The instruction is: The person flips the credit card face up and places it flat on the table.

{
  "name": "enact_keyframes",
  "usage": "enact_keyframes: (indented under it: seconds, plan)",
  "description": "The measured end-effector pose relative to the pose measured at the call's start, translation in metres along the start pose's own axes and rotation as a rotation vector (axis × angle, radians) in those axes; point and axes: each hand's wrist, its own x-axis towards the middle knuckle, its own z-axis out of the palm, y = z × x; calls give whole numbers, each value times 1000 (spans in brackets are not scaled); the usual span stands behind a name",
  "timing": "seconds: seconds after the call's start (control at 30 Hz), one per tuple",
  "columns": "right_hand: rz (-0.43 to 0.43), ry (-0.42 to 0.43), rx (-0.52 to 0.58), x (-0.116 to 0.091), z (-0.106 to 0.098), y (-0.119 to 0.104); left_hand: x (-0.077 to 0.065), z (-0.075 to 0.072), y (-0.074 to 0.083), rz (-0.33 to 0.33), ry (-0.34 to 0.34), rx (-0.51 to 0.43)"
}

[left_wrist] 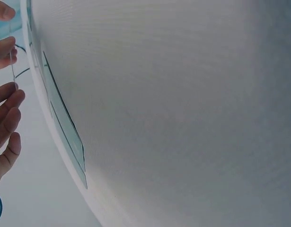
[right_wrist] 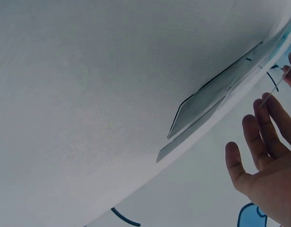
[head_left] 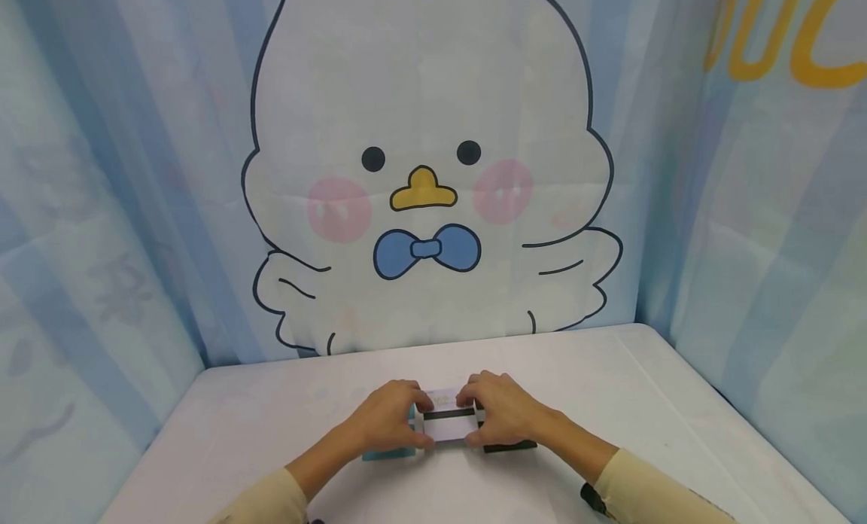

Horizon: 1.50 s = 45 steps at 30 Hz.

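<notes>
Over the table, my left hand (head_left: 393,416) and my right hand (head_left: 504,411) pinch a white card with a dark stripe (head_left: 450,428) by its two side edges, thumbs near and fingers far. The card shows edge-on as a thin line in both wrist views. A teal card (head_left: 389,455) lies partly under my left hand, and a black card (head_left: 510,448) partly under my right. Flat pieces (left_wrist: 65,118) lie on the tabletop in the left wrist view. Another pair of flat pieces (right_wrist: 216,90) appears in the right wrist view, near the right fingers.
The table (head_left: 596,381) has a pale cloth cover. Behind it hangs a curtain (head_left: 427,306) with a cartoon duck, and striped curtains stand at both sides. A small black object (head_left: 593,498) shows beside the right sleeve (head_left: 650,486).
</notes>
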Motion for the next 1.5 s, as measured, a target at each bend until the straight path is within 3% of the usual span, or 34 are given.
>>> enact_keyframes:
  seconds: [0.5, 0.83, 1.07, 1.5]
  plan:
    - [-16, 60, 3, 0, 1, -3, 0, -3, 2, -35, 23, -90]
    - [-30, 67, 21, -1, 1, -4, -1, -3, -1, -51, 39, -87]
    - [-53, 102, 14, 0, 5, -4, 0, -1, 1, -1, 69, -121]
    - [-78, 109, 30, 1, 5, -8, 0, -1, 6, 26, 93, -113]
